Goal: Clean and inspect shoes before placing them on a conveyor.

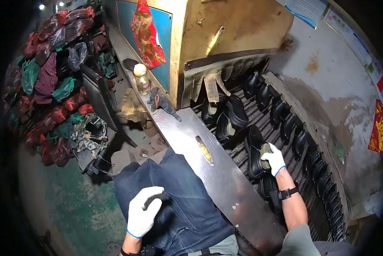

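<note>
My right hand, in a white glove with a blue cuff, grips a black shoe by its opening, where a pale green part shows. The thumb and fingers close over that green part, and the fingertips are partly hidden. The shoe sits over the dark slatted rack to my right. Over my lap in dark blue trousers, my left hand, gloved the same way, holds nothing. Its thumb and fingers are apart and curved. Farther along the rack, black shoes with similar green parts stand by the machine's opening.
A metal ledge runs between my lap and the rack. On it lie a narrow yellowed piece, a dark glove and a glass jar. Black shoes line the rack's far side. Filled plastic bags pile up left.
</note>
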Motion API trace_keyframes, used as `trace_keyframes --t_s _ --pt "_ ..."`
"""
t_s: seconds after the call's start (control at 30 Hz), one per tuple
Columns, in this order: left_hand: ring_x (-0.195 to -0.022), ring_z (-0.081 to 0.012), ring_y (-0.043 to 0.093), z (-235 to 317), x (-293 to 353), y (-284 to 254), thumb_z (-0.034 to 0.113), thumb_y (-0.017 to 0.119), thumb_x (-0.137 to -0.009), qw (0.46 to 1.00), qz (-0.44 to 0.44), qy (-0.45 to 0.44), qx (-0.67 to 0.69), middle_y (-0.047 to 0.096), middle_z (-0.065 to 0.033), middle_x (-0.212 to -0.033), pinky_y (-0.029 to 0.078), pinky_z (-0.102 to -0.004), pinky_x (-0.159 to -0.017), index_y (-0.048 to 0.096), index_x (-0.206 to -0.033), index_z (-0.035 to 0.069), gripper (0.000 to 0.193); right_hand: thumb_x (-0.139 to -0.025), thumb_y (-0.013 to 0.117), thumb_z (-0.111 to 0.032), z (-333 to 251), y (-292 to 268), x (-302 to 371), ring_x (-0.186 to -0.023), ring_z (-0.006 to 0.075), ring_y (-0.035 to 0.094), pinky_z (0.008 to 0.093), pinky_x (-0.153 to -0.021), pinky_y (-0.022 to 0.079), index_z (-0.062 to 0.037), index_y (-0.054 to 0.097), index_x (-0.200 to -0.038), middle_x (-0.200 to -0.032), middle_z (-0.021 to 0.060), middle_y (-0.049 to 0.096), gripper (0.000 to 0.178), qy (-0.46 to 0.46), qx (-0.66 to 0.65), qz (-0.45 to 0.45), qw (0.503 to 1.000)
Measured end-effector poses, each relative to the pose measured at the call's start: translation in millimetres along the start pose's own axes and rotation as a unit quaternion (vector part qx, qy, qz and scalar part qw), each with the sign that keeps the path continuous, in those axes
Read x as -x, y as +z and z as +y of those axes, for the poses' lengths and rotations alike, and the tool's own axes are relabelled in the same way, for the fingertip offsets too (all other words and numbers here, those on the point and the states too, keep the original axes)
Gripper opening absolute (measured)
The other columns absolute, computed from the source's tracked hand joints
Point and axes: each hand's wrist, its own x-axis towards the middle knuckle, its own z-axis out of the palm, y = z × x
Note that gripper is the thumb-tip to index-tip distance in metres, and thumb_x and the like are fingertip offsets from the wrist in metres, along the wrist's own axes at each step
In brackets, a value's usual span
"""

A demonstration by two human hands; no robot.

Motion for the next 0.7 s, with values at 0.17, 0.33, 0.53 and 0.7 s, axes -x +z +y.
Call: trace_keyframes --t_s 0.17,0.33,0.53,0.7 --pt "-0.116 -0.0184 0.073 1.0 12.7 -2.3 0.001 0.069 -0.102 0.999 0.034 -0.022 -0.002 0.077 -0.0096 -0.125 0.056 -0.0322 -0.103 0.074 -0.131 -0.002 0.030 -0.094 0.088 -0.025 -67.0 127.2 -39.7 -0.131 0.0328 0.064 0.0396 -0.105 0.057 -0.0006 0.043 -0.166 -0.147 0.0189 0.065 0.088 -0.124 0.043 0.112 0.985" --pt "-0.115 -0.0197 0.074 5.4 -5.9 25.0 0.005 0.070 -0.104 0.997 -0.048 -0.021 0.055 0.077 -0.0103 -0.127 0.057 -0.0327 -0.103 0.072 -0.134 -0.002 0.031 -0.103 0.070 -0.022 -35.4 152.0 -73.0 -0.080 0.0207 0.070 0.0407 -0.059 0.059 -0.0067 0.058 -0.150 -0.104 0.0064 0.072 0.051 -0.101 -0.109 -0.101 0.984" --pt "-0.140 -0.0289 0.063 -4.2 -33.7 59.2 0.024 0.081 -0.101 0.867 -0.032 -0.120 0.483 0.060 -0.0168 -0.156 0.051 -0.0407 -0.117 0.034 -0.171 0.003 0.087 -0.096 0.069 -0.001 -17.9 203.5 227.2 -0.089 0.0140 0.071 0.0305 -0.083 0.061 0.0017 0.059 -0.147 -0.101 0.0057 0.074 0.052 -0.369 0.127 -0.091 0.916" --pt "-0.134 -0.0289 0.067 1.6 0.2 36.8 0.016 0.089 -0.086 0.893 0.018 -0.132 0.430 0.064 -0.0173 -0.151 0.057 -0.0441 -0.113 0.044 -0.162 0.000 0.090 -0.091 0.086 -0.016 -14.1 211.4 94.6 -0.136 0.0287 0.061 0.0382 -0.116 0.050 0.0044 0.044 -0.163 -0.150 0.0198 0.061 0.085 -0.158 0.048 0.086 0.983"
